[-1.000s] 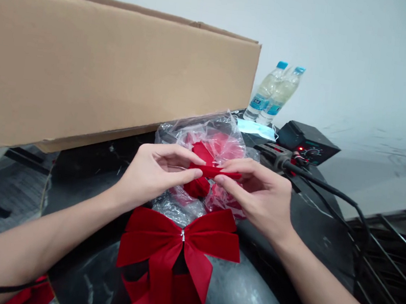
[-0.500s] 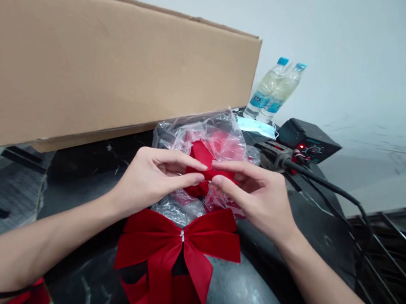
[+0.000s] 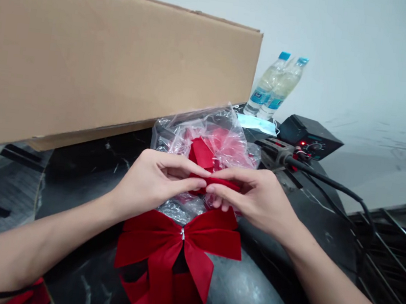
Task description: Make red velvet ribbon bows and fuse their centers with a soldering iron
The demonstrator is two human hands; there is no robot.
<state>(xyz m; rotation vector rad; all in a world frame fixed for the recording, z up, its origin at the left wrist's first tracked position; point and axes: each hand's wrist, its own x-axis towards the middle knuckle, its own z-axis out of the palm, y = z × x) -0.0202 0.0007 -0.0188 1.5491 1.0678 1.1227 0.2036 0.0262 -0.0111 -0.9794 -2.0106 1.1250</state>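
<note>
Head view: left hand (image 3: 155, 179) and right hand (image 3: 262, 198), grip nearly closed, pinch narrow folded red fabric strip (image 3: 227, 183) between them. Silver-tied red fabric bow (image 3: 163, 263) nearer than grip, on black marbled counter (image 3: 245, 290); clear plastic bag (image 3: 235, 148) beyond.

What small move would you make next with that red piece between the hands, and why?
I'd probably squeeze the red strip tighter at its middle. The left hand and right hand already pinch it close together there, and the red bow lying nearer the person is gathered at its centre by a silvery tie; I see none on the strip.
</note>
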